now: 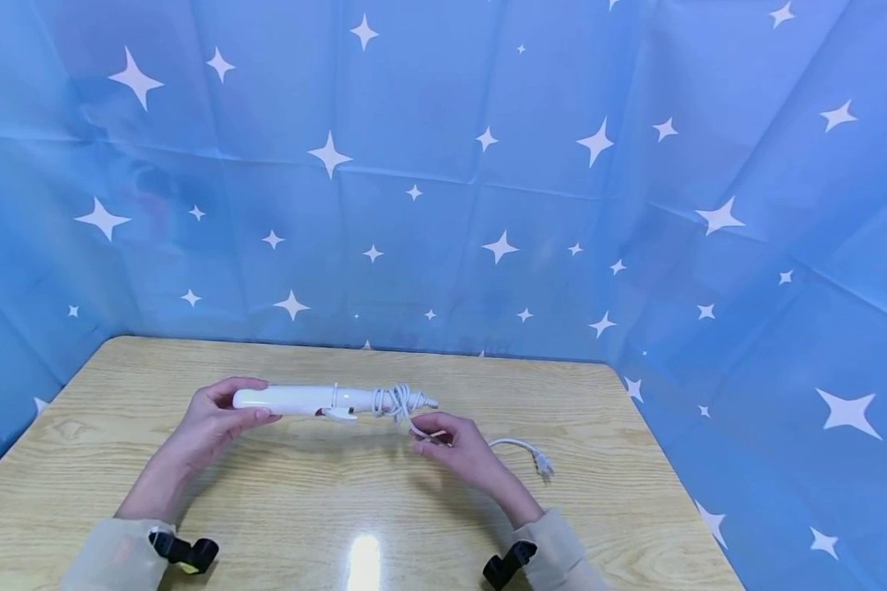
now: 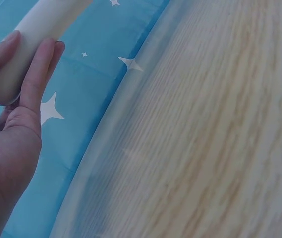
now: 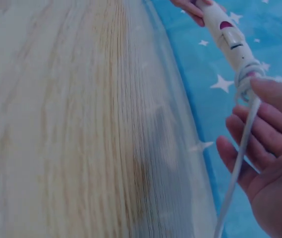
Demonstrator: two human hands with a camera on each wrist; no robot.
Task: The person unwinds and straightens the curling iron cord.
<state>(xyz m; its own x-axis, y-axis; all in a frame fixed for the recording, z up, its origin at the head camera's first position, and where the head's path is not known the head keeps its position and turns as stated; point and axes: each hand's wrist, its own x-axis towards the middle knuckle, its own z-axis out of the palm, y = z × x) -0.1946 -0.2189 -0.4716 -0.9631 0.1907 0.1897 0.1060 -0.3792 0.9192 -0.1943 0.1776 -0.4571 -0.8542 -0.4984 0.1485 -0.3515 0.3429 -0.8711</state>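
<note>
A white curling iron (image 1: 288, 400) is held level above the table, its small lever (image 1: 337, 414) on the underside. My left hand (image 1: 210, 419) grips the smooth rounded end, thumb on one side and fingers on the other, as the left wrist view shows on the white barrel (image 2: 36, 44). A white cord (image 1: 395, 400) is wound in loops around the opposite end. At those loops, my right hand (image 1: 461, 451) pinches the cord's loose length, which in the right wrist view runs down past the palm as a white strand (image 3: 237, 166). The plug (image 1: 543, 464) hangs to the right of that hand.
The wooden table (image 1: 296, 509) has rounded far corners and a bright light reflection near its front. A blue curtain (image 1: 429, 222) with white stars stands behind it and along both sides. Each wrist wears a small black camera, such as the left one (image 1: 185, 552).
</note>
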